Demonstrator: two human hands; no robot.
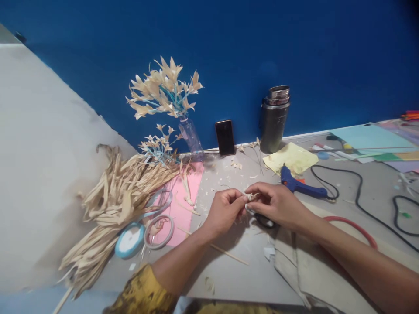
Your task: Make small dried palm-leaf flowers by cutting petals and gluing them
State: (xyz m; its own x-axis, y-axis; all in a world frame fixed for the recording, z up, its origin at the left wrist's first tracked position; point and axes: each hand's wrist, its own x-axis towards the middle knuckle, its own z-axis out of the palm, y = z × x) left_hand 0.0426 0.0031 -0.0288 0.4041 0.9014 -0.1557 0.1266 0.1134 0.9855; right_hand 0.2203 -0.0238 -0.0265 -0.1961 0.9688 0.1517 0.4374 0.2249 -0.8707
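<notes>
In the middle of the table my left hand [227,210] and my right hand [278,204] meet fingertip to fingertip. Both are closed in a pinch around a small piece of pale dried husk [251,197], mostly covered by the fingers. What looks like a black scissor handle [264,221] lies under my right hand. A blue glue gun [306,186] rests just beyond that hand, its black cord trailing right. To the left, a sheet of pink paper [193,187] bears husk strips, close to a large bundle of dried husks [121,192].
A clear bottle [191,137] holding husk flowers [166,89] leans near the blue wall. Farther right stand a phone [224,137] and a dark flask [275,120]. Rolls of blue tape [130,240] and white tape [170,240] lie left; coloured paper [373,138] lies far right.
</notes>
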